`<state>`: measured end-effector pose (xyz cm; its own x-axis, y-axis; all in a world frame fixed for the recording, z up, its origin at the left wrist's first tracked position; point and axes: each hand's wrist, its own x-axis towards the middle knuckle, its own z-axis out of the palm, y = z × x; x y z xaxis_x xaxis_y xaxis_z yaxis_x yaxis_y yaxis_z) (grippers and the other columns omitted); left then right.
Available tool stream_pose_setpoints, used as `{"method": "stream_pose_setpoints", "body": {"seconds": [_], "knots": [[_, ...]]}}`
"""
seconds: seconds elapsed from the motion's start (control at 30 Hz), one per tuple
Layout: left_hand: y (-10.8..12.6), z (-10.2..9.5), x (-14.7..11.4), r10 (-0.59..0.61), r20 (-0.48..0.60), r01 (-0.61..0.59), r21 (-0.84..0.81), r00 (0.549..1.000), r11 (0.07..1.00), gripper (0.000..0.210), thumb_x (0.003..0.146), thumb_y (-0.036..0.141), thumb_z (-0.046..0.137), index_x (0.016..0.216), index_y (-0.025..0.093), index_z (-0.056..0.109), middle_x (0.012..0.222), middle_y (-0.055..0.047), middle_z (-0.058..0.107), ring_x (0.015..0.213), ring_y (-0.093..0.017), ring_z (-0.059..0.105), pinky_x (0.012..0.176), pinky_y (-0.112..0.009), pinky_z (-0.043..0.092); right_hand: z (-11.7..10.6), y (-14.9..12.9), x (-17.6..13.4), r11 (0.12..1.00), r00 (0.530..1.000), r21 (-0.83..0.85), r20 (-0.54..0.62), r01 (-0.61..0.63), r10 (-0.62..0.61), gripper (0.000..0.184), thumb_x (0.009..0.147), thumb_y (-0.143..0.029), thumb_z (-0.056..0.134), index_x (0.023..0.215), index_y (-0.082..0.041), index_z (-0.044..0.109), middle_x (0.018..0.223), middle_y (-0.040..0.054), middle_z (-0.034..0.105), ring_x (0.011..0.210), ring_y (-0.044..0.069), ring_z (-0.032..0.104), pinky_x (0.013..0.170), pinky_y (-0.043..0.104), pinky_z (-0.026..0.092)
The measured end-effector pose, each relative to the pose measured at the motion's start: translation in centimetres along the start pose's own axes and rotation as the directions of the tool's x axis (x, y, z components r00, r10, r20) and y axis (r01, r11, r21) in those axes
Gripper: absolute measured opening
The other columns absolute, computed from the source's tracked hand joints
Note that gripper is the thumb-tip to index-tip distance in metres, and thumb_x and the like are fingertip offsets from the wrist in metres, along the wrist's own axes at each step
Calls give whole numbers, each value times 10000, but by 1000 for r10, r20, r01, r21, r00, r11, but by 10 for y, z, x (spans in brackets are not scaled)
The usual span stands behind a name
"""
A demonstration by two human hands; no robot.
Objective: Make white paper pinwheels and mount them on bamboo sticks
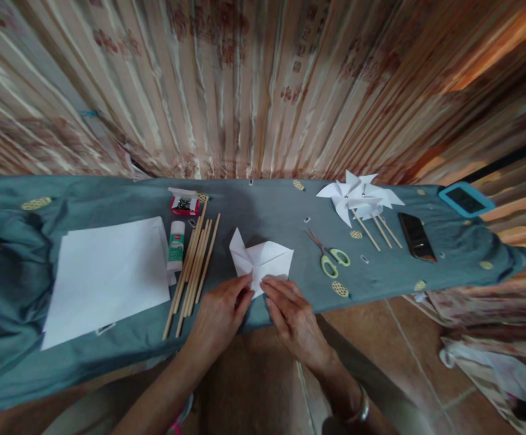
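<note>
At the table's front edge lies a white paper pinwheel [269,257], its cut flaps partly folded, one point standing up at the left. My left hand [226,308] pinches its lower left part between thumb and fingers. My right hand [292,314] grips the lower right part from the other side, fingertips close to those of the left. The paper directly under the fingers is hidden. Scissors [328,257] with green handles lie to the right of the paper, blades partly apart. Several wooden sticks [194,266] lie left of my left hand.
Left of the sticks are a glue stick [176,244], an open red box [185,204] of small dark pins and a stack of white paper [109,281]. Finished pinwheels [357,196] on sticks, a phone [416,237] and a blue-framed tablet [466,199] lie right. Curtains [244,90] hang behind.
</note>
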<state>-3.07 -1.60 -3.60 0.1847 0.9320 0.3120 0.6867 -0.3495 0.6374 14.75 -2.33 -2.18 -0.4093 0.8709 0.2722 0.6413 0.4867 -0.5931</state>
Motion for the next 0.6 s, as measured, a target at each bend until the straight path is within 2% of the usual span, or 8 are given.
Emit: {"method": "stream_pose_setpoints", "body": {"seconds": [0.17,0.3,0.6], "knots": [[4,-7,-4,92,4,-92,-15,996,996,162,900,238,530,996,162,636,916,-78,712,846,-186,684,759,-311,573,-1,0,-1,999,1000,-39,20,22,-21,424,931,-134,423,1339,-210,510,1229,105,630,1160,230,560,1012,460,473],[3,-7,-7,140,18,-140,-12,990,990,170,906,197,513,1019,167,635,931,-68,707,879,-183,675,790,-314,568,-1,1,-2,997,999,-61,26,38,-37,447,929,-123,421,1364,-206,481,1239,105,624,1165,231,557,1019,460,468],[1,-4,-1,122,66,-123,12,990,992,190,911,157,480,992,156,651,915,-68,694,848,-181,654,773,-310,558,1,5,-4,992,999,-117,22,41,-38,439,916,-113,450,1348,-173,500,1262,114,608,1183,240,535,1023,452,465]]}}
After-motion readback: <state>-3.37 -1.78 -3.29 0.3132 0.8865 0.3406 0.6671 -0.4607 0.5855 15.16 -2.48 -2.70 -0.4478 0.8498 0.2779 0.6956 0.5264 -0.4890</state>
